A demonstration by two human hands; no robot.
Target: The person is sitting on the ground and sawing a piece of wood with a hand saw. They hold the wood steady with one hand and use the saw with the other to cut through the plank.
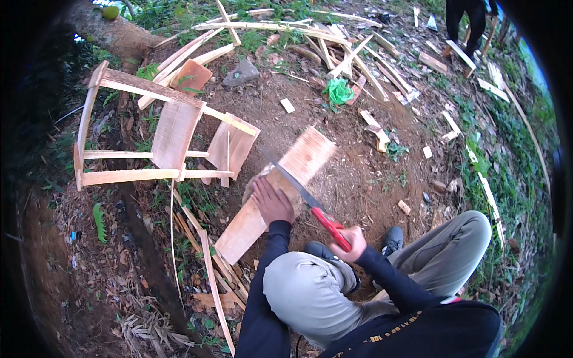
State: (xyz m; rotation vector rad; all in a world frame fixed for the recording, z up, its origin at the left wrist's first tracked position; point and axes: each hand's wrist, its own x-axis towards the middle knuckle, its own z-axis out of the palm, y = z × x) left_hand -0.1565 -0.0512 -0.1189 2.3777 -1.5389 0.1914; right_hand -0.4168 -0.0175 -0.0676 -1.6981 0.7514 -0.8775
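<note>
A wooden board (243,230) lies slantwise in front of me across a pale block or stump (258,176), which it mostly hides. My left hand (272,201) rests flat on the board with its fingers spread, pressing near the middle. In my right hand (351,243) is the red handle of a handsaw (293,182). The saw's blade lies across the board, just beyond my left fingertips. The far part of the board, past the blade, has a rough, streaked face. How deep the blade sits in the wood I cannot tell.
An unfinished wooden chair frame (128,176) lies on its side at the left. Long wooden strips (274,27) and offcuts are scattered beyond. A grey stone (240,73), a green plastic bag (338,91) and a tree trunk (119,37) are farther off. Another person (467,24) stands far right.
</note>
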